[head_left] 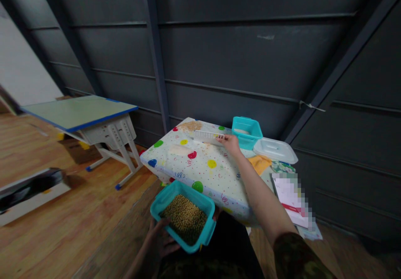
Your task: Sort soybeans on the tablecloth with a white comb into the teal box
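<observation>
My left hand [161, 239] grips the near left side of a teal plastic box [208, 207], thumb over its rim. Tan, round beans [184, 216] fill much of the box, which is held in front of the table's near edge. Over the table, my right hand [231, 144] is closed on one end of a long white plastic piece [205, 136] with a row of slots. Left of that piece, a heap of small tan grains [191, 125] lies on the balloon-print tablecloth [216, 176]. A pale patch [181, 149] lies nearer; its material is unclear.
At the table's back right stand a second teal box [252, 142] with whitish contents and a clear lid [275, 150]. An orange cloth [260, 163] and papers [290, 199] lie nearer. A green-topped desk [84, 111] stands left; a dark panelled wall [234, 57] rises behind.
</observation>
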### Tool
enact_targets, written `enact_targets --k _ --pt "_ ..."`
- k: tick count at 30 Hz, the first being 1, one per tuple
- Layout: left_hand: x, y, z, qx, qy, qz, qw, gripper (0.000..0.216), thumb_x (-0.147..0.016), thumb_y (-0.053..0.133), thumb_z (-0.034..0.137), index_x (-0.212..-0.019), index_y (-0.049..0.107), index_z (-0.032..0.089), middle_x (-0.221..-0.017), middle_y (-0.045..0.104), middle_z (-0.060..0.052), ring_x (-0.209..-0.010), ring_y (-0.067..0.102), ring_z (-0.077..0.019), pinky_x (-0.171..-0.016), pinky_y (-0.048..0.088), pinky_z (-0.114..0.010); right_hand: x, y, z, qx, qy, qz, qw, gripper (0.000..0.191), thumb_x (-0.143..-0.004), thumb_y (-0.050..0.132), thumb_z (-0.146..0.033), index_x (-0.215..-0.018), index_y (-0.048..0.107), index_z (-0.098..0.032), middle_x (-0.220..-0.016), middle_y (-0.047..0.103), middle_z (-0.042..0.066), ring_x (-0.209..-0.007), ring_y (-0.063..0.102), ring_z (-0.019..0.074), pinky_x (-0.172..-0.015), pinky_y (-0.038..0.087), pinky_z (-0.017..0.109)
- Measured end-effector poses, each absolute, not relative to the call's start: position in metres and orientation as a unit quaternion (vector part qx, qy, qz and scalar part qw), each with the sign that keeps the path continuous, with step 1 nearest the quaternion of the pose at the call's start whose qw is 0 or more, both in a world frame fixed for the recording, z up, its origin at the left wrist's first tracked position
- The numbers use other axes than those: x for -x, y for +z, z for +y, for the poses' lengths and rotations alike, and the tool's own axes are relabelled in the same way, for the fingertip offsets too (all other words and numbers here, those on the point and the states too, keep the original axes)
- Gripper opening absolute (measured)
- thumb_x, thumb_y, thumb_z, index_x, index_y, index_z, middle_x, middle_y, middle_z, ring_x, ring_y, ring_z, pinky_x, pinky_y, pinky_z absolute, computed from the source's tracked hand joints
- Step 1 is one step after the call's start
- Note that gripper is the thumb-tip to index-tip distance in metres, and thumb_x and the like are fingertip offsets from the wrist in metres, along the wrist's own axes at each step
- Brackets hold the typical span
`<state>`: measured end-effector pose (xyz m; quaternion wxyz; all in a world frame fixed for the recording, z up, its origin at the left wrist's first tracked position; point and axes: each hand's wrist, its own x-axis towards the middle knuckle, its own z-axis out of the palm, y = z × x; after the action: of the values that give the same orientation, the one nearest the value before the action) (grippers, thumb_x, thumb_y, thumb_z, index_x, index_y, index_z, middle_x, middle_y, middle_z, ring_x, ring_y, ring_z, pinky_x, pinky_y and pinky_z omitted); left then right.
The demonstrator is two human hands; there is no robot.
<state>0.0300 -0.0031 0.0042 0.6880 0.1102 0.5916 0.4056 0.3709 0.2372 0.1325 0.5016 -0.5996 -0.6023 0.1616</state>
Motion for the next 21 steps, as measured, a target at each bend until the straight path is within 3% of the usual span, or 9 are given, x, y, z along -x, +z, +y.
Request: enact_targets --k 6,11,16,21 --pt "-0.031 0.005 -0.010 -0.133 0.420 0.571 0.693 0.072 -0.073 0.081 0.047 -0.136 0.048 0.038 -0.088 0.075 -0.004 -0.083 0.082 -0.0376 -0.081 0.064 -0.055 -0.380 0.144 0.227 0.569 0.214 -0.631 0.483 0.049 -0.067 0.079 -0.067 -0.062 0.068 -0.020 -0.055 0.046 -0.004 -0.059 0.036 0.0134 -0.057 0.028 0.030" --pt "-0.032 0.008 -0.009 -0.132 0.416 0.579 0.688 0.072 -0.075 0.081 0.044 -0.138 0.047 0.035 -0.085 0.076 -0.004 -0.081 0.082 -0.0380 -0.074 0.065 -0.051 -0.375 0.150 0.223 0.587 0.198 -0.619 0.483 0.045 -0.070 0.080 -0.062 -0.062 0.070 -0.019 -0.054 0.045 -0.004 -0.058 0.036 0.0137 -0.057 0.027 0.030" --pt "-0.033 0.010 -0.005 -0.109 0.401 0.592 0.690 0.067 -0.081 0.077 0.042 -0.140 0.046 0.033 -0.085 0.075 -0.005 -0.090 0.082 -0.0423 -0.079 0.065 -0.053 -0.377 0.152 0.220 0.575 0.218 -0.624 0.481 0.041 -0.068 0.084 -0.057 -0.060 0.070 -0.019 -0.055 0.051 -0.004 -0.059 0.042 0.0146 -0.058 0.033 0.029" --pt "-0.033 0.013 -0.005 -0.107 0.400 0.586 0.697 0.064 -0.083 0.077 0.040 -0.138 0.044 0.036 -0.088 0.073 -0.004 -0.083 0.082 -0.0377 -0.078 0.067 -0.053 -0.380 0.154 0.216 0.572 0.228 -0.611 0.498 0.041 -0.068 0.085 -0.057 -0.065 0.073 -0.018 -0.060 0.057 -0.001 -0.063 0.048 0.0167 -0.061 0.038 0.030"
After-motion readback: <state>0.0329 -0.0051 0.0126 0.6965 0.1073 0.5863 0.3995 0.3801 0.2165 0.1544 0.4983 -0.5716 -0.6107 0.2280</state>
